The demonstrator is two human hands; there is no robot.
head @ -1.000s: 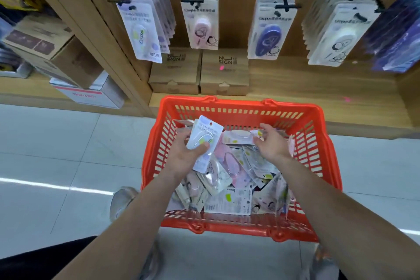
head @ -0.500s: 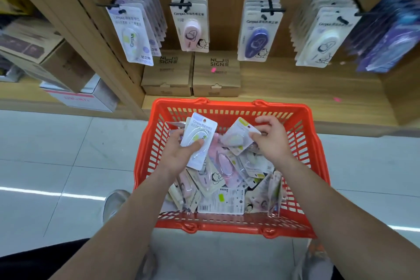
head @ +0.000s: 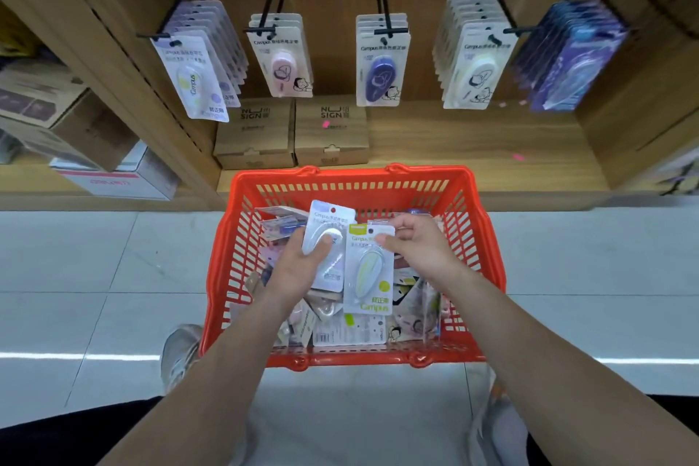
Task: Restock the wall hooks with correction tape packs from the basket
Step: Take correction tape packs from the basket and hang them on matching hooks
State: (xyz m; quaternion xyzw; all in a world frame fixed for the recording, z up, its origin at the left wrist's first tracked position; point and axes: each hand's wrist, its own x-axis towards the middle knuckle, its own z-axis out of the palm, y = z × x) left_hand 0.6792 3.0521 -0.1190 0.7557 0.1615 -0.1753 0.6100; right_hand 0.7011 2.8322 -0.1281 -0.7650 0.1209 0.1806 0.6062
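Gripping a lilac-topped pack (head: 331, 223) in the left hand (head: 299, 272), thumb pressed across its blister, and pinching a green-topped pack (head: 368, 276) by its upper edge with the fingers (head: 382, 238) of the right hand (head: 423, 250); holding both just above the loose packs (head: 348, 331) in the red basket (head: 378, 178), side by side and overlapping a little; pointing each long axis away from the body toward the wooden shelf (head: 472, 140), hang holes (head: 333, 209) at the far ends and so turned toward the display; judging the leftmost hook (head: 149, 36), with its similar yellow-green packs (head: 194, 83), as the likely target, up and to the left, nearer the left hand than the right; needing, probably, a lift well clear of the basket rim and a reach forward, hole leading onto the hook's tip; risking a miss at the small hole, with the right thumb just beside it.
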